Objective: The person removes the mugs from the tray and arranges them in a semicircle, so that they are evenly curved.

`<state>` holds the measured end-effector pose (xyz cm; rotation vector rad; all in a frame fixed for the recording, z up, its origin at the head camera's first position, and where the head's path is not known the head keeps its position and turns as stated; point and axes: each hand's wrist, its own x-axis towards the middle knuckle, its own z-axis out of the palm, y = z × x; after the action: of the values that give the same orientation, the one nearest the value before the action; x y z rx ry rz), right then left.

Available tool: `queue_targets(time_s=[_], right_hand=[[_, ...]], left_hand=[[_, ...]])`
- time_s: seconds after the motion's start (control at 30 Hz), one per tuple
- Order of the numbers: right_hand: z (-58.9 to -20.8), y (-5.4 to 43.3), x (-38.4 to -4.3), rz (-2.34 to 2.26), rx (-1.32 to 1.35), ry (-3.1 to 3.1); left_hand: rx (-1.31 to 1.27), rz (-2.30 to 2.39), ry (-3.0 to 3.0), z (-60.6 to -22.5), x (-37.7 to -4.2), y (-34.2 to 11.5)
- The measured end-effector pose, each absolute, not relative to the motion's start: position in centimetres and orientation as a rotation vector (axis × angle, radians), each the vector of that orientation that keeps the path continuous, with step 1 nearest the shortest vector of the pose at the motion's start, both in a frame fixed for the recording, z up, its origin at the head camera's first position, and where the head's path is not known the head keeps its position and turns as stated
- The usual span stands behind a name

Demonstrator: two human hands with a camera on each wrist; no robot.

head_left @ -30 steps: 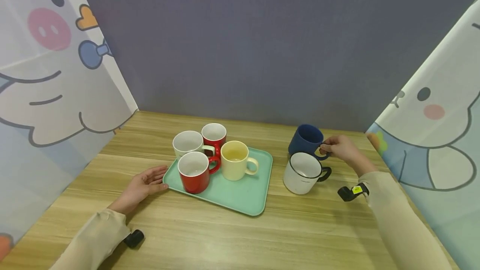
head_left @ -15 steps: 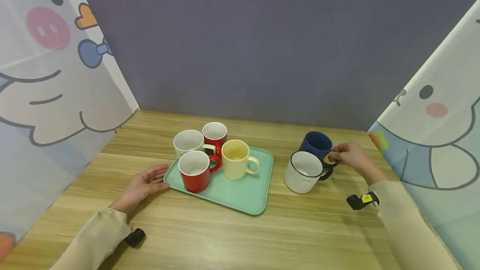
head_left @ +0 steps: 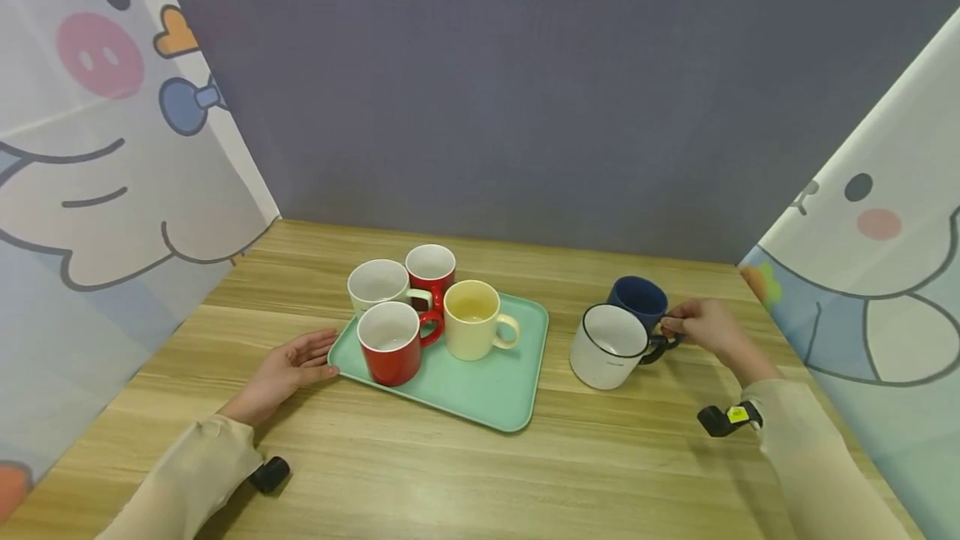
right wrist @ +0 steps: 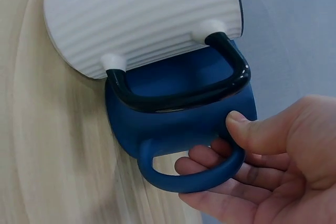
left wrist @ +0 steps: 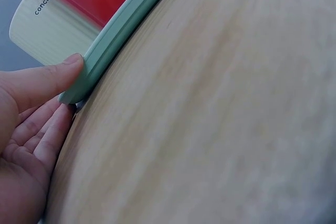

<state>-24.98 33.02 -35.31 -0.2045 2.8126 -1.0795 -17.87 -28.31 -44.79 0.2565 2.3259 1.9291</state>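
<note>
In the head view, my right hand (head_left: 702,327) pinches the handle of the dark blue mug (head_left: 637,297), which stands upright behind a white mug (head_left: 609,348) with a dark rim and black handle. The right wrist view shows my thumb and fingers around the blue mug's handle (right wrist: 184,183); the white mug's black handle (right wrist: 184,101) overlaps the blue body. My left hand (head_left: 288,369) holds the left corner of the mint-green tray (head_left: 480,402), thumb on its rim (left wrist: 100,56) and fingers at its edge and underside. Parts of those fingers are hidden.
On the tray stand a red mug (head_left: 390,352), another red mug (head_left: 429,269), a pale cream mug (head_left: 375,290) and a yellow mug (head_left: 468,327). A grey partition (head_left: 480,107) rises behind the wooden table (head_left: 480,482), with printed cartoon panels at both sides.
My right hand has drawn the blue mug to the right and nearer, bringing it in behind the white mug. The white mug, the tray and my left hand stay about where they were.
</note>
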Motion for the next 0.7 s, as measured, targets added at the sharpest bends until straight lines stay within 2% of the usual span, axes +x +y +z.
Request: queue_targets(time_s=[0.7], right_hand=[[-34.58, 33.34, -24.9, -1.207, -0.21, 2.757]], left_hand=[[0.243, 1.909, 2.335, -44.8, -17.91, -28.33]])
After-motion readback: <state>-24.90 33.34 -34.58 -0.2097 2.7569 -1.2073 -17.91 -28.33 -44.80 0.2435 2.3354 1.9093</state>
